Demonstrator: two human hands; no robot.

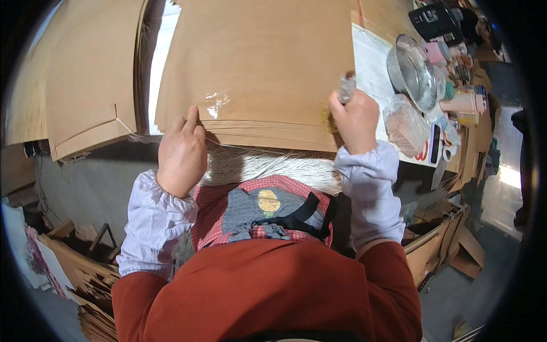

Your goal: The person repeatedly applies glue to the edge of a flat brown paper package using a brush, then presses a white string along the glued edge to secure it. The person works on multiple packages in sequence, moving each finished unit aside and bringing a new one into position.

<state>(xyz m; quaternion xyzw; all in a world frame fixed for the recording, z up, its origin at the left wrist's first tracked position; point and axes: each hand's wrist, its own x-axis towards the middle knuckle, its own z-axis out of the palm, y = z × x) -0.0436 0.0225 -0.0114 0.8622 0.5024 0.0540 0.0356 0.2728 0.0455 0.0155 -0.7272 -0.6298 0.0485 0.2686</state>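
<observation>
A stack of brown paper sheets [256,57] lies in front of me, its near edges stepped in thin layers. My left hand [185,151] rests at the stack's near left edge, index finger stretched out on the paper and the other fingers partly bent. Just right of that fingertip is a shiny wet patch [216,104]. My right hand [359,119] is closed around a brush with a handle wrapped in grey [347,88]. Its yellowish lower end touches the near right corner of the stack, mostly hidden by my fingers.
Another brown stack [85,74], tied with cord, stands at the left. White strings [273,171] hang below the table edge. At the right are a metal bowl [411,73], a plastic-wrapped bundle [405,125], a dark phone-like object [435,142] and several bottles. Cardboard boxes [436,245] sit lower right.
</observation>
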